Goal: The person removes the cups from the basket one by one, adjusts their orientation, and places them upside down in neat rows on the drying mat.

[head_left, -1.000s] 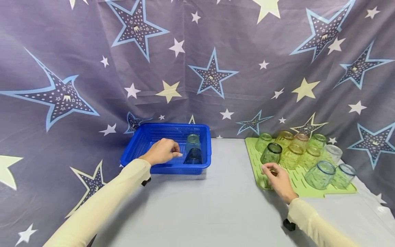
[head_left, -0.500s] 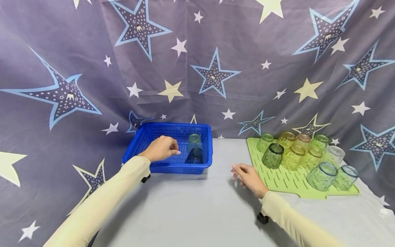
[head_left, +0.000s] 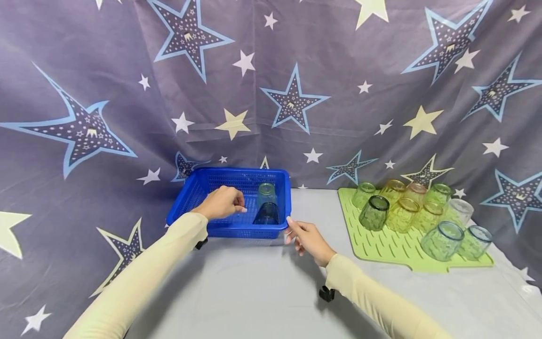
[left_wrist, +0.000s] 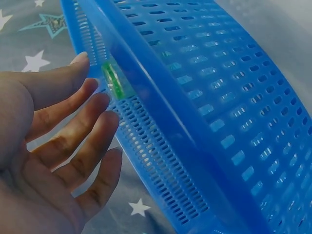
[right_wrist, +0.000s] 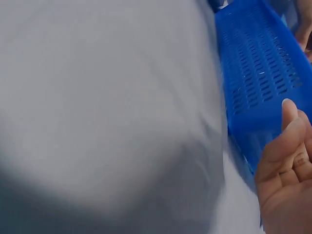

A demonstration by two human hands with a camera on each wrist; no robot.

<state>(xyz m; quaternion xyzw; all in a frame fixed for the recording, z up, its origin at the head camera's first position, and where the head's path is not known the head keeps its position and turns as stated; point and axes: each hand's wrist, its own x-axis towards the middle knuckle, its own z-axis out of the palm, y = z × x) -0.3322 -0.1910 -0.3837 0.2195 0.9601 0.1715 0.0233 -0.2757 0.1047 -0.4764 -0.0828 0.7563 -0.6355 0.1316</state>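
Note:
A blue perforated plastic basket (head_left: 199,230) stands on the table against the curtain. Two upside-down glasses sit in its right part: a light green glass (head_left: 266,193) behind a dark glass (head_left: 267,214). My left hand (head_left: 222,203) hovers over the left part of the basket, its fingers loosely bent and holding nothing. In the left wrist view, its fingertips (left_wrist: 113,117) are close by the basket rim. At the basket's front right corner is my right hand (head_left: 308,240), fingertips right at the rim and the other fingers hanging loosely below. In the right wrist view, they overlap the basket wall.
On the right lies a green ridged drying mat (head_left: 381,247). Several upside-down glasses stand on it, among them a dark green glass (head_left: 374,213), a yellow glass (head_left: 403,215) and a blue-rimmed glass (head_left: 442,241). A star-patterned curtain (head_left: 271,150) hangs behind the table.
My right hand has moved left from the mat, across the table, to the basket's front right corner. The left hand stays over the basket, and the glasses stand as before.

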